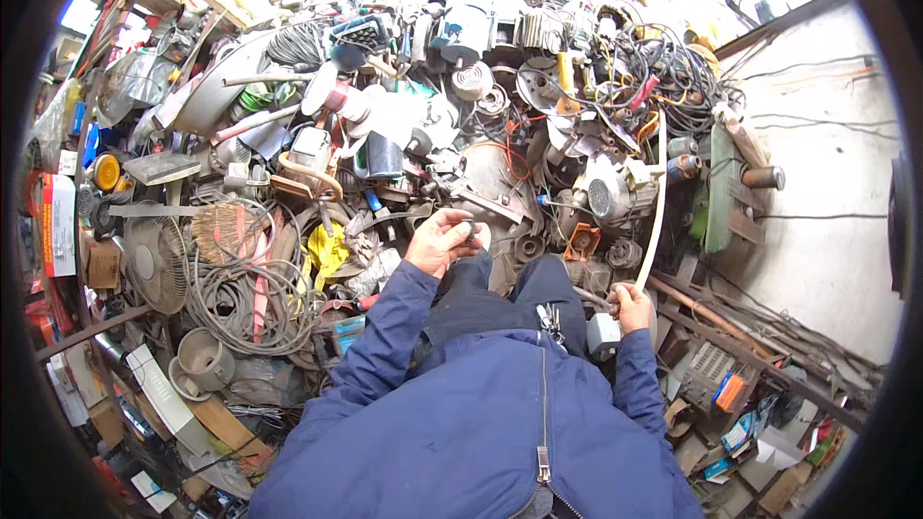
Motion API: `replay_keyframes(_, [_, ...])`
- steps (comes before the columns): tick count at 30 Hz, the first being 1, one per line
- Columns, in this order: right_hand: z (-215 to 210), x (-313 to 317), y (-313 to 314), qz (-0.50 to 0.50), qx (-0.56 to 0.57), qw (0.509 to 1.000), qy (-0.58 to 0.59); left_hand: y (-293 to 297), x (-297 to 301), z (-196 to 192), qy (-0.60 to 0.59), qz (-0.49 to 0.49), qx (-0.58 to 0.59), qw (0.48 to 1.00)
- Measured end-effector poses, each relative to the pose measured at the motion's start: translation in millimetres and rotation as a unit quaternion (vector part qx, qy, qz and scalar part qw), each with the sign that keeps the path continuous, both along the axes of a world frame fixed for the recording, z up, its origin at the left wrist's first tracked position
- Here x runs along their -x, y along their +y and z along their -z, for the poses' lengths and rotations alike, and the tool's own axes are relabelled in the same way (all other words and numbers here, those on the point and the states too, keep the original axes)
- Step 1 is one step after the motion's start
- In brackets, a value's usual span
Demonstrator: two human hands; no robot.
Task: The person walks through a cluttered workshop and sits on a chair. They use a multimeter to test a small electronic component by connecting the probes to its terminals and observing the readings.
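Note:
My left hand (444, 242) is raised in front of my lap, its thumb and fingers pinched together. Whatever small thing may be between the fingertips is too small to make out. To the right, my right hand (631, 308) is closed around the lower end of a long, pale, slightly curved strip (659, 202). The strip rises from my fist past a grey electric motor (608, 196) toward a tangle of cables. An orange metal part (582, 241) lies left of the strip. Beyond my left hand sits a dark cylindrical container (383, 156).
Scrap parts and tools are heaped ahead of me. On the left are coiled grey cable (240, 312), a fan with a wire guard (157, 264), a yellow cloth (329, 248) and a pot (204, 358). A green metal piece (719, 189) stands at the right by a pale wall (817, 173).

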State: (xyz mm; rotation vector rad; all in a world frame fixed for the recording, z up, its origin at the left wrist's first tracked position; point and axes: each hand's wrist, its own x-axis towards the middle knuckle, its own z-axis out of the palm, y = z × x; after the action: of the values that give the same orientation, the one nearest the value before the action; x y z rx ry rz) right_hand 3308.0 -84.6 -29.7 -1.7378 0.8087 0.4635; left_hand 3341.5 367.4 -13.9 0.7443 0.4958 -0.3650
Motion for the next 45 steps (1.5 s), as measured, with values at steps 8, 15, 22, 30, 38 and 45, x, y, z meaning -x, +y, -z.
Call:
replay_keyframes(8, [29.5,-98.4,-2.6,-0.096,0.038,0.995,0.012,28.4,-11.0,-4.4,0.028,-0.156,0.033,0.987])
replay_keyframes(15, [47.3,-203.3,36.5,-0.158,-0.014,0.987,0.002,18.9,-45.6,-4.1,0.017,-0.172,0.003,0.985])
replay_keyframes(22, [126.0,-320.6,28.6,-0.169,-0.015,0.980,0.104,21.0,-136.9,-10.4,0.030,-0.195,-0.043,0.979])
replay_keyframes(30, [198.5,-430.7,-44.5,-0.152,0.102,0.967,0.177,0.0,-265.7,-26.2,0.055,-0.219,-0.066,0.972])
replay_keyframes(38, [199.5,-483.1,-51.3,-0.141,0.124,0.962,0.197,-12.3,-319.5,-39.8,0.073,-0.240,-0.082,0.964])
replay_keyframes(45, [210.1,-529.6,-2.7,-0.152,0.056,0.969,0.186,4.8,-358.5,-47.3,0.101,-0.237,-0.088,0.962])
